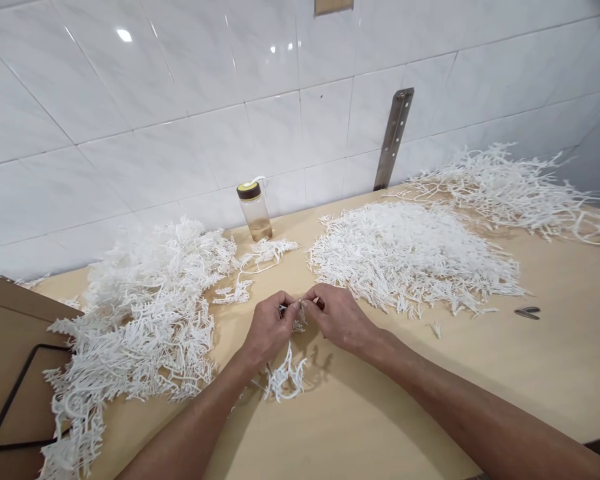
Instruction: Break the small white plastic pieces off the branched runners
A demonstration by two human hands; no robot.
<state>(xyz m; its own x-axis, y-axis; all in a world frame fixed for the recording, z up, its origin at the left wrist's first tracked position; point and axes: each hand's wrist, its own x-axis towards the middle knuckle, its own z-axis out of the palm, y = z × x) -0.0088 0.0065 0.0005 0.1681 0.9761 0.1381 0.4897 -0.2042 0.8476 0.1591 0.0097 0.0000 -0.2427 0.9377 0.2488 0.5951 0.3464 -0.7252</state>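
Observation:
Close together over the tabletop, my left hand [273,322] and my right hand [339,315] both pinch a small white branched plastic piece [299,325]. Its upper part is covered by my fingertips. Below the hands dangles or lies a looser cluster of white branched strands [286,379]; I cannot tell whether it joins the held piece. To the left rises a big heap of white branching strands [150,313]. On the right, beyond my right hand, spreads a pile of short white branched pieces [410,253].
Against the tiled wall stand a bottle [256,217] with a dark lid and a metal bracket [394,140]. Longer white strands [510,190] lie at the back right. Small dark metal snips [528,313] rest on the table [480,373]. A brown box [15,353] is at left.

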